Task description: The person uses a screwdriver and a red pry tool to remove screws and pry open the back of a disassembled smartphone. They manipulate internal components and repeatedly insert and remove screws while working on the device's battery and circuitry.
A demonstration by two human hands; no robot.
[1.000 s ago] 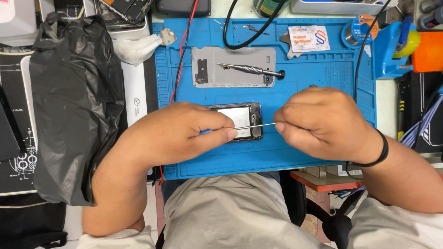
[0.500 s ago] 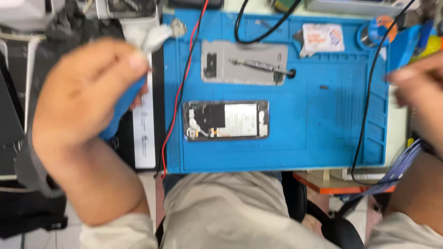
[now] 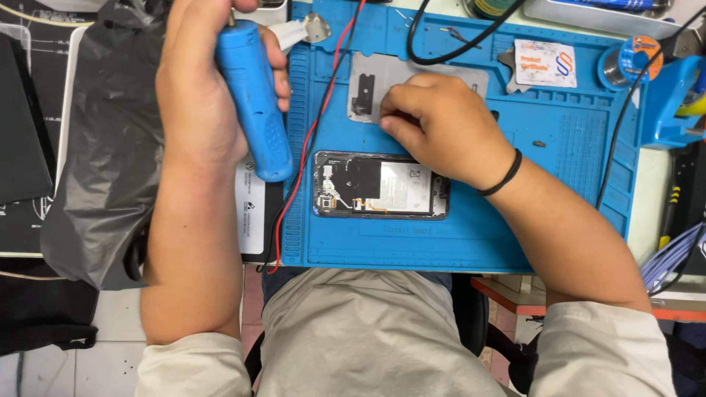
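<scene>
Up at the mat's (image 3: 573, 184) left edge, the left hand (image 3: 202, 88) has its fingers wrapped round a blue driver (image 3: 254, 95). Right hand (image 3: 441, 125) rests on a grey plate (image 3: 368, 88), fingers curled, just above the opened phone (image 3: 379, 185).

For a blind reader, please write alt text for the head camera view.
The left hand grips a blue handheld tool while the right hand rests on a grey metal plate on a blue work mat. An opened phone lies below the right hand.
</scene>
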